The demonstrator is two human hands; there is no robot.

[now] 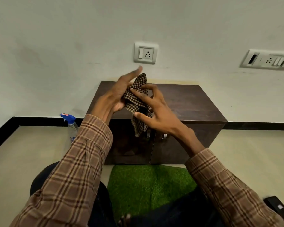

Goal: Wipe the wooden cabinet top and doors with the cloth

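Observation:
A low dark wooden cabinet [184, 102] stands against the wall, with two doors and metal handles [164, 136] on its front. Above its top I hold a brown checked cloth [138, 97], crumpled, between both hands. My left hand [116, 94] lies flat against the cloth's left side with its fingers stretched upward. My right hand [152, 110] pinches the cloth from the right with thumb and fingers. One corner of the cloth hangs down in front of the left door. The cloth is held in the air, apart from the cabinet top.
A spray bottle [71, 125] with a blue trigger stands on the floor left of the cabinet. A green grass mat [147, 185] lies before the doors, between my knees. A black phone [279, 208] rests on the floor at the lower right. Wall sockets [145, 53] sit above.

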